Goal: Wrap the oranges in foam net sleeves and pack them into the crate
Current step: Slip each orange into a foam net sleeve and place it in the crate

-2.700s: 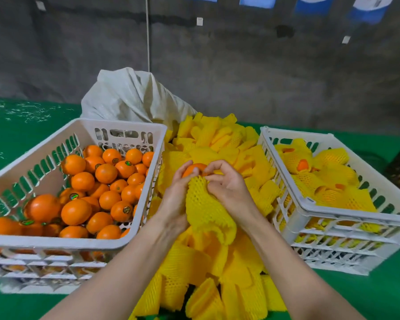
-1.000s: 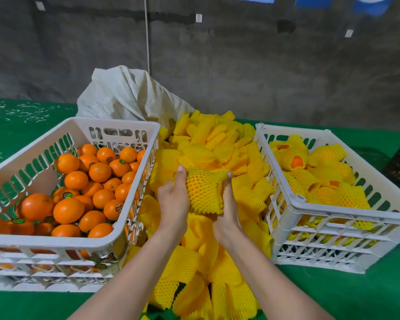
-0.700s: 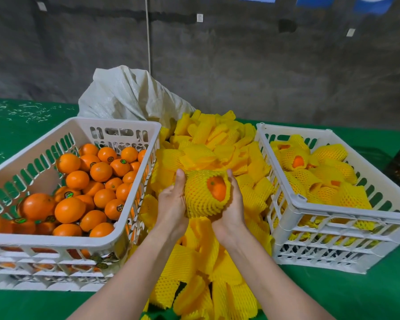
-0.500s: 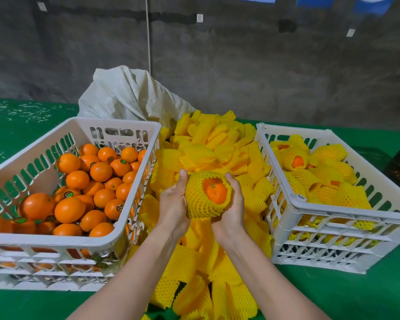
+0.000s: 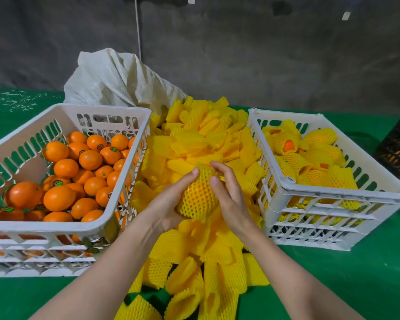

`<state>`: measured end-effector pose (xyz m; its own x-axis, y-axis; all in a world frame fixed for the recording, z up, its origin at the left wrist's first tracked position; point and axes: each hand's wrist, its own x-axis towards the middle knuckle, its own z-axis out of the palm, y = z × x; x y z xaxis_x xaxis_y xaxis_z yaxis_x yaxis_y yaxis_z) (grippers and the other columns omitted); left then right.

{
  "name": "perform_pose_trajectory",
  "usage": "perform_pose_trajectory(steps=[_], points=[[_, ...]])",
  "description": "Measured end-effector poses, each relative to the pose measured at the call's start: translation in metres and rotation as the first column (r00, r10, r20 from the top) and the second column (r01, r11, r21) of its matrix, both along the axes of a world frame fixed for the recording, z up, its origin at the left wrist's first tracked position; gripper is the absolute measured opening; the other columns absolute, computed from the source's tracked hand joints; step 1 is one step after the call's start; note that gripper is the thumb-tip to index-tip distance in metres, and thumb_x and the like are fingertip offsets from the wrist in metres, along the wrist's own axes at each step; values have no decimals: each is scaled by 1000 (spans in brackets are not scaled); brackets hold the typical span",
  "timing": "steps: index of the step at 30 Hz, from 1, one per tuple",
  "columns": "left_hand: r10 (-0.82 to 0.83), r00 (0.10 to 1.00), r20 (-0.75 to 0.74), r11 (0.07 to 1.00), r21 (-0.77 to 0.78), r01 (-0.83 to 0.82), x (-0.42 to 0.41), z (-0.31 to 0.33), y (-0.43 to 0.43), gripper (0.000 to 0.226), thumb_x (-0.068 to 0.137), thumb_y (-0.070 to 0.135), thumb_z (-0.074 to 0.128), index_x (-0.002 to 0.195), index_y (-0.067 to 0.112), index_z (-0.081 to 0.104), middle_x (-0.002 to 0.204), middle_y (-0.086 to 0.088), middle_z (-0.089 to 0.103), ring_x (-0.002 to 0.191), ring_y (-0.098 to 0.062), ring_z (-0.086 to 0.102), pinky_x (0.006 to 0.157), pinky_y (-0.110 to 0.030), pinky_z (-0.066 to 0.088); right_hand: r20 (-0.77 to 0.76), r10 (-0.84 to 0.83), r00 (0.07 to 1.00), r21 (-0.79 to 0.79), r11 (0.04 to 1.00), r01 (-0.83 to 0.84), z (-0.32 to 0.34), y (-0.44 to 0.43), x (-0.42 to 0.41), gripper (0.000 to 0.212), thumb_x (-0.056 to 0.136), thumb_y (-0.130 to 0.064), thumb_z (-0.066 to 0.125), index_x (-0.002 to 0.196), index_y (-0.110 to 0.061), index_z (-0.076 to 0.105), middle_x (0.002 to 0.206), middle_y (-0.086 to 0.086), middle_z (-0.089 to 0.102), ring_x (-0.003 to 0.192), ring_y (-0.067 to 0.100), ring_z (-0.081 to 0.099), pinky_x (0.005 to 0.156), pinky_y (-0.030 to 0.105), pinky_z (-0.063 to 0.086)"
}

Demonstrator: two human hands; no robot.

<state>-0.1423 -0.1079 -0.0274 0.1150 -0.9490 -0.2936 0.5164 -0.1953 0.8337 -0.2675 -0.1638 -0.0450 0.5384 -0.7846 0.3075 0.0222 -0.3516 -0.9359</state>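
- Orange (image 5: 198, 197), inside a yellow net sleeve, is held over the sleeve pile (image 5: 194, 139), between the two crates.
- Left hand (image 5: 169, 204): fingers curled under and round the orange, thumb tip near its top.
- Right hand (image 5: 231, 197): thumb and fingers curled against the orange's right side, gripping the net.
- Left crate (image 5: 44, 225): bare oranges (image 5: 59, 197).
- Right crate (image 5: 333, 192): wrapped oranges (image 5: 319, 137).
- White sack (image 5: 116, 79) sits behind the pile.

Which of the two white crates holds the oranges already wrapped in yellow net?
The right crate, on the person's right: its netted oranges sit in yellow foam sleeves. The left crate holds only bare oranges.
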Motion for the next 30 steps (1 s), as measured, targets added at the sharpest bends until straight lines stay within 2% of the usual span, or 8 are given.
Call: perform_pose_trajectory(steps=[3, 6, 12, 17, 20, 22, 25, 30], points=[[-46, 993, 113, 999, -22, 49, -7, 2, 0, 47, 71, 37, 62, 111, 14, 65, 105, -12, 70, 94, -26, 68, 78, -37, 56, -90, -22, 996, 81, 996, 30, -3, -5, -2, 39, 92, -51, 45, 124, -29, 48, 136, -6, 43, 129, 11, 38, 105, 32, 37], [-30, 976, 217, 999, -18, 35, -15, 2, 0, 54, 73, 42, 60, 117, 12, 62, 115, -12, 68, 106, -25, 65, 93, -42, 51, -32, 4, 999, 179, 984, 2, -7, -5, -8, 27, 94, -41, 44, 120, -44, 41, 123, -23, 44, 115, 0, 46, 85, 18, 43], [123, 936, 330, 991, -92, -97, -26, -5, -14, 63, 73, 64, 45, 119, 24, 56, 115, 12, 63, 98, 0, 62, 84, -25, 49, 0, -9, 1000, 26, 1000, 9, -5, 5, -20, 65, 80, -41, 64, 132, -51, 25, 131, -43, 26, 120, -27, 27, 90, -1, 31], [109, 994, -5, 992, -69, -110, -56, 4, -41, 62, 96, 56, 22, 129, 13, 54, 121, -8, 64, 107, -21, 64, 86, -39, 53, 46, -184, 982, -120, 975, 188, 15, -18, -41, 63, 77, -26, 72, 127, -41, 37, 129, -27, 40, 122, -10, 37, 100, 17, 37], [163, 960, 226, 976, -179, -123, -83, 9, -57, 47, 103, 38, 27, 135, 11, 48, 125, -4, 59, 111, -20, 57, 91, -40, 49, 125, -323, 938, -206, 917, 343, 36, -45, -63, 70, 77, -20, 76, 128, -37, 32, 126, -32, 34, 117, -16, 36, 95, 4, 34], [187, 836, 517, 961, -273, -46, -99, 8, -68, 37, 103, 21, 34, 136, 8, 44, 128, -5, 53, 117, -19, 50, 94, -35, 43, 138, -467, 873, -285, 826, 486, 48, -69, -83, 69, 75, -19, 76, 129, -25, 34, 125, -22, 38, 119, -3, 38, 100, 13, 35], [195, 469, 861, 928, -317, 197, -116, 3, -91, 37, 100, 5, 39, 137, 5, 43, 143, -9, 43, 133, -20, 37, 105, -24, 28, -20, -611, 791, -310, 756, 576, 61, -106, -116, 64, 75, -27, 73, 127, -23, 37, 121, -6, 45, 111, 17, 49, 92, 38, 45], [135, 147, 980, 884, -186, 428, -131, 0, -116, 33, 100, 7, 40, 130, 2, 52, 136, -13, 49, 127, -25, 43, 99, -22, 29, -485, -603, 633, -311, 796, 519, 49, -146, -147, 64, 73, -38, 71, 127, -33, 37, 121, 10, 53, 101, 29, 54, 73, 33, 40]])
